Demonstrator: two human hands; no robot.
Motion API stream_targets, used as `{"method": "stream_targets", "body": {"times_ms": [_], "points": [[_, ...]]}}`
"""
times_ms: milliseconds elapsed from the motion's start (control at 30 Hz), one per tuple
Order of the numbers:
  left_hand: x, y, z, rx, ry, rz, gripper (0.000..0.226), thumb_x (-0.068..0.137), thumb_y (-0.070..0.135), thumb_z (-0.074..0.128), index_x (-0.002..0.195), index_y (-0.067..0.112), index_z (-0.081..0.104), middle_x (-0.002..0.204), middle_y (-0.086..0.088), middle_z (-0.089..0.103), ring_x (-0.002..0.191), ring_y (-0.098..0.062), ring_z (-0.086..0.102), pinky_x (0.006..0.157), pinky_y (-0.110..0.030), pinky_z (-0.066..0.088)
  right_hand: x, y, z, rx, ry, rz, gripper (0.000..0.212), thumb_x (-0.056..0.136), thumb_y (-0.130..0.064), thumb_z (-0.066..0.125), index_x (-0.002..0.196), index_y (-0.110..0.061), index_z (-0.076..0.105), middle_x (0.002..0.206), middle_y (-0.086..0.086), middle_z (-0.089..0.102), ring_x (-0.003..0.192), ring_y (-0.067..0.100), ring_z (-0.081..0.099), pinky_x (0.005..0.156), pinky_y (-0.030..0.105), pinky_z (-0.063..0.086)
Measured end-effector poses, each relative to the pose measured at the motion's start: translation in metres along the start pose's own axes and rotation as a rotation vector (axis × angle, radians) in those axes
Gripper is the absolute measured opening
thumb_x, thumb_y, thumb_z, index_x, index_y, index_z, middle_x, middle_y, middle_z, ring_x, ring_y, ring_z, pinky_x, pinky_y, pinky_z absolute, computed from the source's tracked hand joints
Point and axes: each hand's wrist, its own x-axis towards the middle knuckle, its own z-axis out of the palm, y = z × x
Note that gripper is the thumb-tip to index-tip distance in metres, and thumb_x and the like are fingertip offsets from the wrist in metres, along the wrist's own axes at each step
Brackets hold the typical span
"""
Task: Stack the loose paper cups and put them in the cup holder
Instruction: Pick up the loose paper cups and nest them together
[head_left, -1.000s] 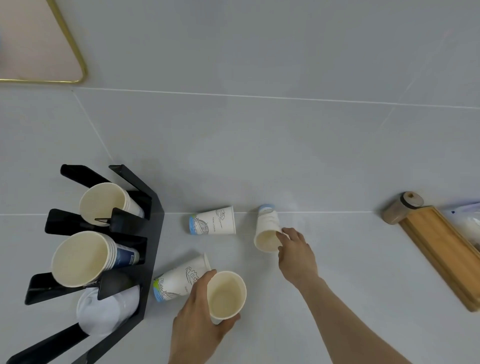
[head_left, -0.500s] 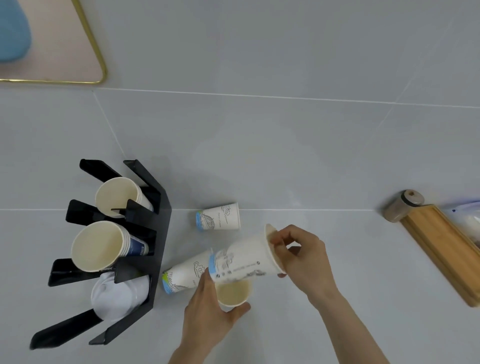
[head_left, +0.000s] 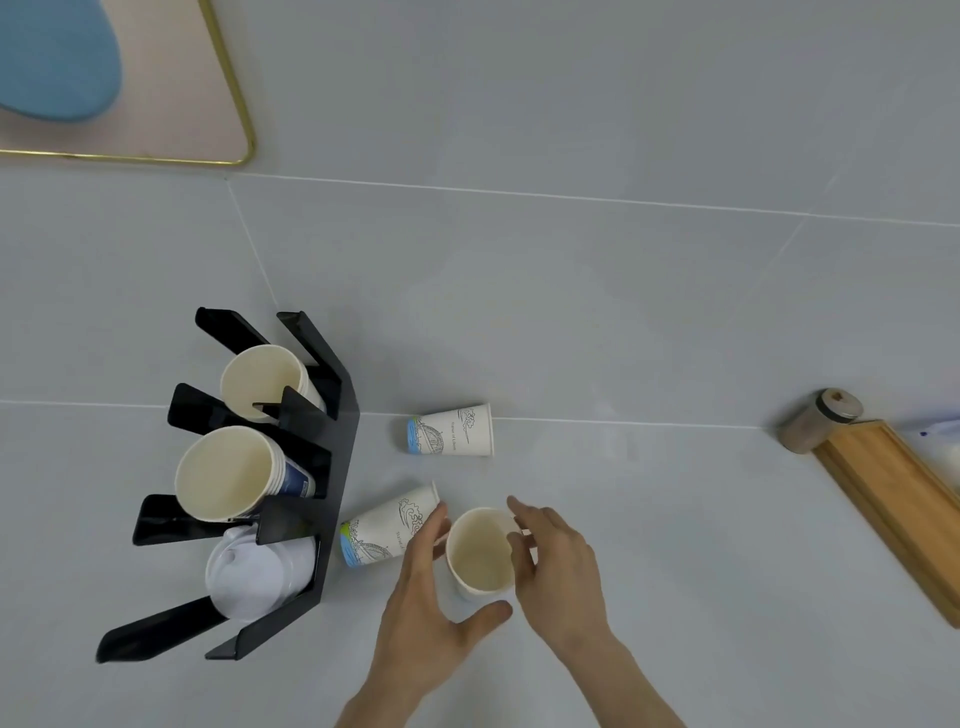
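Observation:
My left hand (head_left: 423, 623) is wrapped around an upright stack of white paper cups (head_left: 480, 553), mouth facing up. My right hand (head_left: 558, 566) hovers at the stack's right rim, fingers spread and touching the rim lightly. Two loose cups lie on their sides: one (head_left: 451, 430) farther back, one (head_left: 387, 527) just left of my left hand, next to the holder. The black cup holder (head_left: 340, 467) stands at the left with a cup stack in its top slot (head_left: 262, 382), another in the middle slot (head_left: 228, 475) and white lids (head_left: 249, 577) in the bottom slot.
A wooden tray (head_left: 901, 512) lies at the right edge with a small brown jar (head_left: 818, 421) at its far end. A gold-rimmed pink board (head_left: 171, 93) with a blue item (head_left: 54, 57) sits at the top left.
My right hand brought the cup it carried sideways down into the cup in my left hand, and its fingers have come off the cup. The view shifted slightly.

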Motion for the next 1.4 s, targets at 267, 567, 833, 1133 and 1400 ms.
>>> {"method": "stream_targets", "body": {"times_ms": [267,567,833,1133,1400], "points": [[0.004,0.006,0.000,0.043,0.021,0.040,0.090,0.064,0.070,0.073,0.140,0.061,0.027,0.133,0.050,0.033,0.120,0.023,0.038,0.090,-0.020,0.045,-0.008,0.010,0.021,0.021,0.033,-0.025,0.045,0.098,-0.006,0.057,0.137,-0.026,0.066,0.104,-0.001,0.075,0.080,0.022,0.069,0.070,0.035,0.058],[0.027,0.003,-0.029,-0.077,0.110,0.035,0.049,0.090,0.057,0.047,0.138,0.061,0.037,0.143,0.036,0.041,0.137,0.005,0.037,0.110,-0.028,0.033,-0.025,0.016,0.022,0.323,-0.040,0.091,0.058,0.091,-0.074,0.040,0.147,-0.060,0.034,0.135,-0.025,0.054,0.115,-0.005,0.059,0.090,0.030,0.059],[0.067,-0.024,-0.049,0.697,-0.128,0.101,0.109,0.073,0.019,0.074,0.158,0.036,0.009,0.160,0.005,0.030,0.146,-0.019,0.030,0.120,-0.034,0.026,-0.029,0.023,0.026,0.222,-0.133,-0.010,0.118,0.060,-0.080,0.076,0.156,-0.048,0.016,0.149,-0.026,0.043,0.134,0.000,0.050,0.105,0.032,0.054],[0.075,-0.030,-0.038,0.446,0.160,-0.155,0.095,0.067,0.036,0.085,0.146,0.035,0.032,0.131,0.001,0.054,0.118,-0.026,0.058,0.088,-0.039,0.050,-0.026,0.021,0.033,0.209,-0.123,-0.010,0.105,0.067,-0.062,0.082,0.153,-0.046,0.025,0.149,-0.027,0.048,0.127,0.002,0.056,0.100,0.032,0.056],[0.057,0.024,-0.043,-0.434,0.312,0.017,0.091,0.043,0.038,0.092,0.125,0.044,0.051,0.115,0.027,0.064,0.107,0.006,0.061,0.084,-0.018,0.047,-0.025,0.015,0.037,0.258,-0.145,0.042,0.104,0.066,-0.056,0.087,0.153,-0.035,0.035,0.142,-0.026,0.053,0.120,-0.003,0.057,0.087,0.016,0.055]]}}
